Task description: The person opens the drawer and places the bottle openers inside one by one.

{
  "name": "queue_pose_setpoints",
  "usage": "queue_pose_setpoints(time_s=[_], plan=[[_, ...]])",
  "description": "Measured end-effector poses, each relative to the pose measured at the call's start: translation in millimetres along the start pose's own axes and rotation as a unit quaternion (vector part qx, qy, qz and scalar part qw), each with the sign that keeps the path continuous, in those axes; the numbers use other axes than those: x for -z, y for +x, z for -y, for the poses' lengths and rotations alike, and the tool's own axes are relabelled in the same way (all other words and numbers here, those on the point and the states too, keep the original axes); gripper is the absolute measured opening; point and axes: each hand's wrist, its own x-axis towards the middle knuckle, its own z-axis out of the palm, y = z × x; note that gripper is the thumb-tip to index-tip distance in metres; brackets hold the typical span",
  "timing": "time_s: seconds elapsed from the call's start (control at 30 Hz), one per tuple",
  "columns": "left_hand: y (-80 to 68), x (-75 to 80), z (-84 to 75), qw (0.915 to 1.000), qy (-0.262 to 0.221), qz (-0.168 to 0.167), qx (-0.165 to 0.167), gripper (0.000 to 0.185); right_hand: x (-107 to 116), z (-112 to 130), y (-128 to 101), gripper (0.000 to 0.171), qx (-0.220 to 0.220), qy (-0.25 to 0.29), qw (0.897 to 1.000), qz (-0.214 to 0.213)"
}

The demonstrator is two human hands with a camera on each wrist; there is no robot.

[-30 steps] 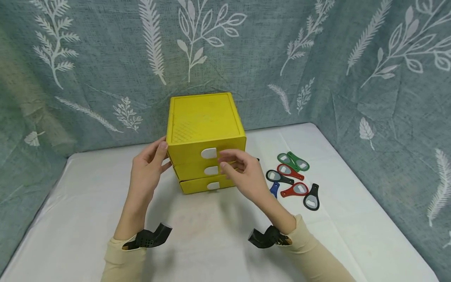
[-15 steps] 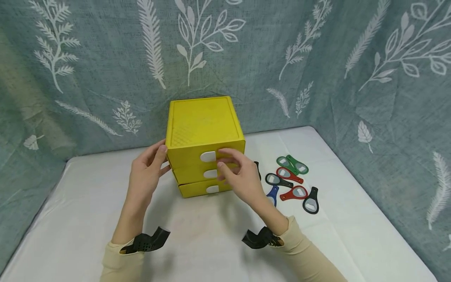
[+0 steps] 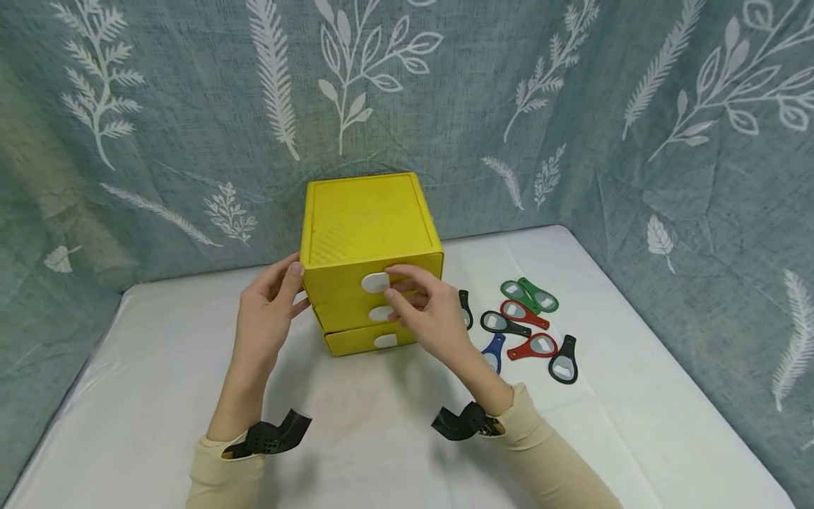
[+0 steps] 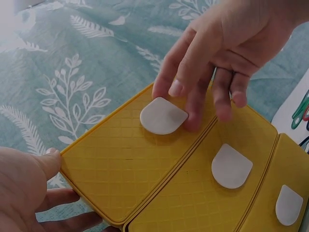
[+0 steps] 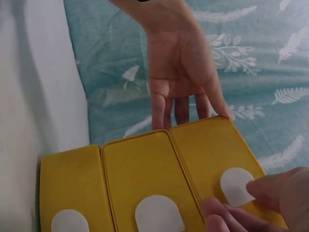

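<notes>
A yellow three-drawer box (image 3: 372, 219) with white tab handles stands at the back of the table in the head view. My left hand (image 3: 266, 307) rests against its left side; in the left wrist view the thumb (image 4: 50, 162) lies at the front edge and the fingers run along the side. My right hand (image 3: 432, 311) grips the top drawer's handle (image 3: 375, 282) with its fingertips, from the right. In the right wrist view a fingertip presses the edge of that handle (image 5: 236, 186). Below sit the middle handle (image 4: 231, 166) and the bottom handle (image 4: 289, 205).
Several bottle openers lie right of the box: a green one (image 3: 542, 300), a red one (image 3: 542, 345), a black one (image 3: 563, 367) and a blue one (image 3: 492, 357). Another black opener (image 3: 466, 311) is partly hidden by my right hand. A patterned curtain (image 3: 458, 106) hangs behind.
My right hand has moved left, from just beside the top handle onto it. My left hand stays at the box's side. The drawers look unmoved.
</notes>
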Motion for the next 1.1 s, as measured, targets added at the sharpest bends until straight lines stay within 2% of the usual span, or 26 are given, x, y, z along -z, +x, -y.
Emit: queue_pose_setpoints(time_s=[0.17, 0.3, 0.4, 0.5, 0.67, 0.77, 0.9, 1.03, 1.1], plan=[[0.1, -1.6, 0.5, 1.0000, 0.002, -0.005, 0.004, 0.061, -6, -6, 4, 0.022, 0.052, -0.048, 0.997, -0.034], [-0.2, -0.9, 1.2, 1.0000, -0.002, -0.006, 0.005, 0.061, -13, -9, 4, 0.018, 0.096, -0.099, 0.987, -0.088], [-0.4, -1.7, 2.0, 1.0000, -0.006, -0.002, 0.006, 0.060, -16, -9, 4, 0.016, 0.113, -0.108, 0.980, -0.124], [-0.4, -1.9, 2.6, 1.0000, -0.004, -0.003, 0.004, 0.060, -17, -8, 4, 0.015, 0.109, -0.080, 0.982, -0.132], [-0.7, 0.0, 2.0, 1.0000, -0.004, -0.005, 0.002, 0.060, -16, -6, 7, 0.015, 0.079, -0.018, 0.990, -0.113], [-0.7, 0.4, 1.4, 1.0000, -0.006, -0.001, 0.003, 0.058, -15, 7, 7, 0.015, 0.059, 0.003, 0.993, -0.100], [-0.6, 0.3, 0.4, 1.0000, -0.005, -0.001, 0.007, 0.059, -13, 12, 6, 0.013, 0.048, 0.007, 0.994, -0.095], [0.1, 0.2, 0.3, 1.0000, -0.003, -0.003, 0.007, 0.062, -12, -6, 8, 0.014, 0.049, -0.005, 0.993, -0.104], [0.6, 0.1, 0.8, 1.0000, -0.003, -0.003, 0.006, 0.062, -11, -7, 9, 0.014, 0.049, -0.017, 0.993, -0.110]])
